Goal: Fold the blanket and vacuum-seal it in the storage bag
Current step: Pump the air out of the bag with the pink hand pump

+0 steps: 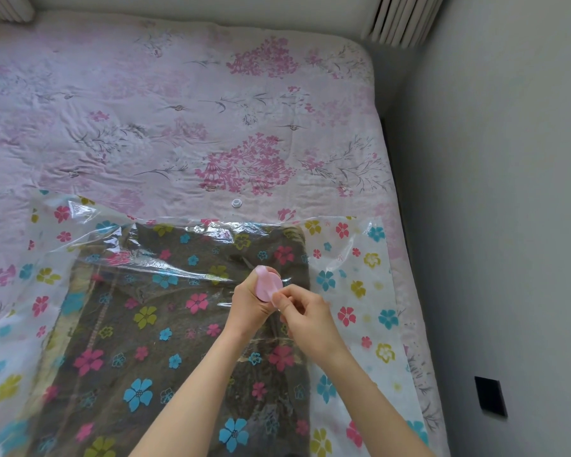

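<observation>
Two hands' curled fingers grip a pink cap (268,285) over the bagged blanket (185,324), lengthwise toward the viewer.

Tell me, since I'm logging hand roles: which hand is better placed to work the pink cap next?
Probably the right hand: its fingertips pinch the pink cap, while the left hand grips it from below.

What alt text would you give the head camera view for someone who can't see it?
Two bare hands hold a round pink cap over a clear flower-printed storage bag containing a folded dark blanket; the left hand grips it, the right hand pinches its edge. The bag lies on a bed with a pink floral cover.
</observation>
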Demonstrator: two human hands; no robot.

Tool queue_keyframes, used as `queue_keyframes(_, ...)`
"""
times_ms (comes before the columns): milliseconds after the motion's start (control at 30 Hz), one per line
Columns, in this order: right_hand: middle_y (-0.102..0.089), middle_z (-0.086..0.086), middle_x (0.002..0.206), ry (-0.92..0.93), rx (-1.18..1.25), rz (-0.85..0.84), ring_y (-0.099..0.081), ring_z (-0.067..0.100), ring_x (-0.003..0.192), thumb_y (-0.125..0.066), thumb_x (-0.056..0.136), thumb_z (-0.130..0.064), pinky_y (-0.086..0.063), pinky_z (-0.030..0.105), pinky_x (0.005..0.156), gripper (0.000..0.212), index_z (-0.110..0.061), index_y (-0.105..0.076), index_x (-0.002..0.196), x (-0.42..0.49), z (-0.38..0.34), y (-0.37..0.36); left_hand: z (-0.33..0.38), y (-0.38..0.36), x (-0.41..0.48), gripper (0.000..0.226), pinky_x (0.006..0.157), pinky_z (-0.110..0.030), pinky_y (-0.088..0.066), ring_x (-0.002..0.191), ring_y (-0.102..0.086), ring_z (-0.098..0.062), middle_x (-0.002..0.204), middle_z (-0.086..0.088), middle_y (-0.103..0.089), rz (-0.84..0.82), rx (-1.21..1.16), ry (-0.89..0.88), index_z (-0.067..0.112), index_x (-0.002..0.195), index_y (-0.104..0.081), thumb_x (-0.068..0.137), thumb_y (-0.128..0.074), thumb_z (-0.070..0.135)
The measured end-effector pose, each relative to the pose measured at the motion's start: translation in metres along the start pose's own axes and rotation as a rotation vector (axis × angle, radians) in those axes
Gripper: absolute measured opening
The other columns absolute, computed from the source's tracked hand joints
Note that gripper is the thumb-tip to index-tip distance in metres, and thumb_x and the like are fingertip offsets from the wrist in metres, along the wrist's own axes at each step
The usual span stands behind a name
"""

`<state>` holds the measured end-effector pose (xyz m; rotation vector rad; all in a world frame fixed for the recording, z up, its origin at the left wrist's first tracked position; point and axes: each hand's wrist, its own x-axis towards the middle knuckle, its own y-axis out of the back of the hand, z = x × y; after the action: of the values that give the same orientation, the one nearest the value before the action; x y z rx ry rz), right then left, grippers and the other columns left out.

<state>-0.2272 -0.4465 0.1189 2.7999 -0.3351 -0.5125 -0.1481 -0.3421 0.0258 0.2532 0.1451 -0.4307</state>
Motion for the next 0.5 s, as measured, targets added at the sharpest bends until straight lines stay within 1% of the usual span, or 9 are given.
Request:
queue_keyframes(67,-0.045,-0.007,0.052,0.037,0.032,-0.026,-0.038,0.007,0.051,-0.057,0.094,-0.028,-0.033,0.026,0.053,0.02,-0.019,-0.068,0.08,-0.008,-0.009,0.007,0.004,-0.001,0.0,0.034,0.061,-0.023,-0.049,0.068,-0.058,-0.005,0.077,0.009,-0.066,-0.006,-0.021,0.001,0.015,0.084,-0.061,0.065,-0.066,0.043)
queue_keyframes(167,-0.044,-0.006,0.05,0.219,0.182,-0.079,-0.039,0.009,0.046,-0.057,0.094,-0.027,-0.033,0.023,0.048,0.017,-0.019,-0.067,0.082,-0.035,-0.044,0.025,0.008,-0.001,-0.001,0.047,0.056,-0.02,-0.046,0.063,-0.055,-0.008,0.072,0.005,-0.06,-0.017,-0.043,0.004,0.004,0.084,-0.059,0.062,-0.06,0.045)
queue_keyframes(233,-0.045,-0.003,0.05,0.29,0.284,-0.106,-0.04,0.01,0.044,-0.057,0.093,-0.025,-0.035,0.021,0.045,0.015,-0.02,-0.067,0.082,-0.046,-0.056,0.032,0.008,-0.001,-0.002,0.053,0.051,-0.02,-0.041,0.058,-0.049,-0.011,0.063,0.006,-0.053,-0.032,-0.081,0.03,0.0,0.086,-0.056,0.061,-0.058,0.048)
queue_keyframes(267,-0.045,-0.003,0.05,0.29,0.302,-0.105,-0.04,0.01,0.043,-0.057,0.092,-0.025,-0.035,0.02,0.045,0.015,-0.019,-0.066,0.082,-0.046,-0.054,0.032,0.009,-0.001,-0.002,0.053,0.05,-0.021,-0.041,0.058,-0.047,-0.011,0.061,0.006,-0.052,-0.031,-0.086,0.039,0.0,0.085,-0.055,0.062,-0.058,0.048)
queue_keyframes(333,-0.043,-0.006,0.049,0.218,0.236,-0.061,-0.039,0.009,0.043,-0.056,0.092,-0.029,-0.034,0.021,0.045,0.018,-0.016,-0.066,0.084,-0.034,-0.041,0.024,0.009,0.001,-0.001,0.044,0.052,-0.027,-0.047,0.062,-0.053,-0.014,0.067,0.001,-0.058,-0.034,-0.052,0.033,0.004,0.083,-0.058,0.062,-0.061,0.042)
queue_keyframes(400,-0.043,-0.009,0.048,0.106,0.114,-0.005,-0.038,0.008,0.045,-0.056,0.094,-0.031,-0.034,0.026,0.049,0.019,-0.02,-0.067,0.083,-0.017,-0.023,0.01,0.005,0.003,0.0,0.029,0.063,-0.038,-0.053,0.069,-0.059,-0.015,0.075,0.002,-0.065,-0.029,-0.042,0.046,0.015,0.083,-0.062,0.066,-0.07,0.036)
queue_keyframes(467,-0.045,-0.01,0.046,-0.002,0.055,0.007,-0.039,0.006,0.045,-0.056,0.095,-0.029,-0.035,0.028,0.052,0.02,-0.022,-0.067,0.08,-0.005,-0.01,0.0,0.004,0.005,0.001,0.018,0.065,-0.039,-0.054,0.071,-0.06,-0.014,0.076,0.005,-0.066,-0.029,-0.049,0.053,0.027,0.084,-0.062,0.072,-0.076,0.029)
queue_keyframes(500,-0.045,-0.01,0.045,-0.033,0.045,-0.003,-0.041,0.006,0.044,-0.056,0.095,-0.028,-0.037,0.028,0.052,0.02,-0.021,-0.068,0.081,-0.003,-0.009,-0.002,0.001,0.005,0.002,0.016,0.064,-0.037,-0.053,0.071,-0.06,-0.014,0.075,0.006,-0.066,-0.024,-0.043,0.055,0.029,0.083,-0.062,0.074,-0.074,0.028)
